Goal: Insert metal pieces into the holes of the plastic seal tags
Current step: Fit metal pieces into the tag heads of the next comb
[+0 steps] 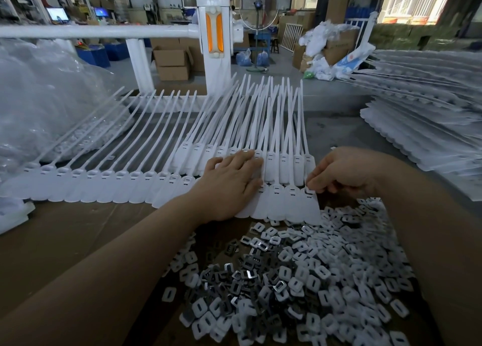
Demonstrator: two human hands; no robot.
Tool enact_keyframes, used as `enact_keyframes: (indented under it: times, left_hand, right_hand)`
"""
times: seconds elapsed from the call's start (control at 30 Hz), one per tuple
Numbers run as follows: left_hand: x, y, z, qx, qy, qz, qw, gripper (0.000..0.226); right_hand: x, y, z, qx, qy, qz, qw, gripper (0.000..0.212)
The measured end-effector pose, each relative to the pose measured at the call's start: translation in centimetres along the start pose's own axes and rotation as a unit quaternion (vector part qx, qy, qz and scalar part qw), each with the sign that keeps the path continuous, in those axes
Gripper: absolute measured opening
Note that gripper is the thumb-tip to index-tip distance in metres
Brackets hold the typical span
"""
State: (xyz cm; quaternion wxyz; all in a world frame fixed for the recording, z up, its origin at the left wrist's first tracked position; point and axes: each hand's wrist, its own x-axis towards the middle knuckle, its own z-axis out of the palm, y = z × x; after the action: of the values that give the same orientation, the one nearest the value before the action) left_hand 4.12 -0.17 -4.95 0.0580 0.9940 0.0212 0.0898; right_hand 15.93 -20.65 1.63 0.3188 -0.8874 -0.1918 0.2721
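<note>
At the near row's right end, my right hand [347, 173] pinches a metal piece [309, 190] into the last tag [310, 204]; my left hand [229, 181] lies flat on the tags. Leftward holes look empty; the pile [313, 275] stays large.

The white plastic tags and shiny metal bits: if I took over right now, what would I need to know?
Left hand: flat, fingers straight, pressing down the overlapped rows of white plastic seal tags on the brown cardboard worktop.
Right hand: fingertips pinched at the hole of the rightmost tag in the near row; any piece in them is hidden.
Loose pile of small square metal pieces with white plastic faces: nearest you, right of centre.
Done: cannot tell from here which holes are filled.
Left: many pieces remain; a further stack of white tags waits at right.
</note>
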Motion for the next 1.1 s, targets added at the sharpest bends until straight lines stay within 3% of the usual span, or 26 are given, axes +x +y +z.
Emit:
enact_keyframes:
  times: [0.37, 0.53, 0.8, 1.1]
  left_hand:
    - [-0.06, 0.07, -0.01, -0.003, 0.002, 0.000, 1.000, 0.053]
    - [-0.04, 0.08, -0.03, -0.002, -0.002, 0.001, 1.000, 0.054]
    - [-0.08, 0.00, 0.01, 0.002, -0.005, 0.004, 1.000, 0.055]
    - [-0.31, -0.02, 0.14, -0.012, 0.014, 0.008, 1.000, 0.051]
  right_hand:
    - [0.36, 0.21, 0.10, -0.009, -0.017, 0.003, 1.000, 0.002]
    - [0.41, 0.11, 0.05, -0.076, -0.001, 0.016, 0.997, 0.025]
    - [0.60, 0.51, 0.02, -0.088, -0.004, 0.024, 0.996, 0.042]
    - [0.55, 0.52, -0.05, -0.088, -0.002, 0.035, 0.995, 0.042]
